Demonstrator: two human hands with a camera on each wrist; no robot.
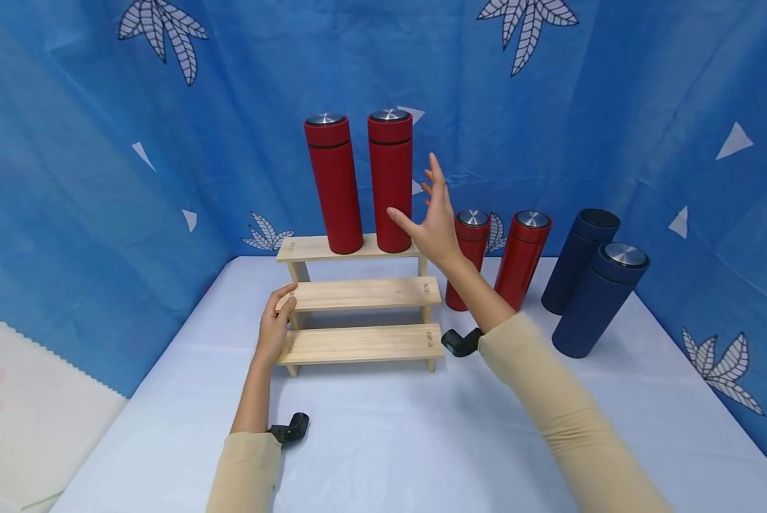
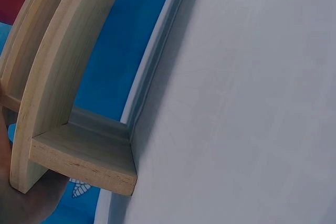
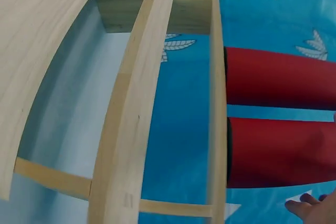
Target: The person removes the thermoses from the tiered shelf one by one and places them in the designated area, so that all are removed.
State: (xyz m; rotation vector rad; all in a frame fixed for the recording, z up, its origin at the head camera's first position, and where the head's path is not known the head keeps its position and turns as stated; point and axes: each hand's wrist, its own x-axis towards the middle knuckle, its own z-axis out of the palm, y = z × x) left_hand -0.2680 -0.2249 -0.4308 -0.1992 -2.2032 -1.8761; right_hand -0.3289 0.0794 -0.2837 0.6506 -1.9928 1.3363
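Note:
A three-tier wooden stand (image 1: 357, 293) rests on the table, and my left hand (image 1: 273, 329) grips the left end of its middle tier. On the top tier two tall red thermos bottles stand upright, a left one (image 1: 335, 187) and a right one (image 1: 391, 184), both with silver-topped lids. My right hand (image 1: 436, 226) is raised beside the right bottle, thumb and fingers spread apart, holding nothing. In the head view its thumb overlaps that bottle's edge; whether it touches I cannot tell. The right wrist view shows the lower parts of both bottles (image 3: 281, 153) and some fingers (image 3: 310, 209).
Right of the stand, two shorter red thermos bottles (image 1: 525, 256) and two dark blue ones (image 1: 597, 303) stand on the white-covered table (image 1: 370, 434). A blue patterned curtain (image 1: 248, 142) hangs close behind and along the sides. My right forearm passes in front of the red bottles.

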